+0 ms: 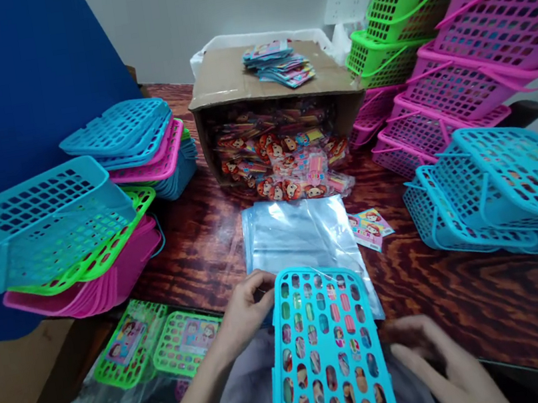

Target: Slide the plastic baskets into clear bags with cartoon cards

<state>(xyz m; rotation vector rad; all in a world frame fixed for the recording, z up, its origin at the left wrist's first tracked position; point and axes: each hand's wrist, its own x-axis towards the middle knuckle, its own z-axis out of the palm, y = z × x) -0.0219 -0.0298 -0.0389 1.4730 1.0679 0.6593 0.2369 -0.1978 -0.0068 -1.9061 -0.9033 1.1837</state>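
A blue plastic basket (327, 347) with a slotted lid lies in front of me, packed with small colourful items that show through the slots. Shiny clear film shows over its top end. At its upper left corner, my left hand (249, 309) has its fingers curled in and closed on the edge. To the right of the basket, my right hand (436, 355) is apart from it, thumb and fingers spread, slightly blurred. Just beyond the basket lies a stack of clear plastic bags (298, 231), with a few printed cards (371, 228) beside it.
An open cardboard box (215, 78) holds many printed packets (288, 165), with cards (279, 65) on top. Stacked baskets (473, 77) rise on the right, blue baskets (523, 177) before them. More baskets and lids (75, 224) stand left. Packed green baskets (188, 338) lie lower left.
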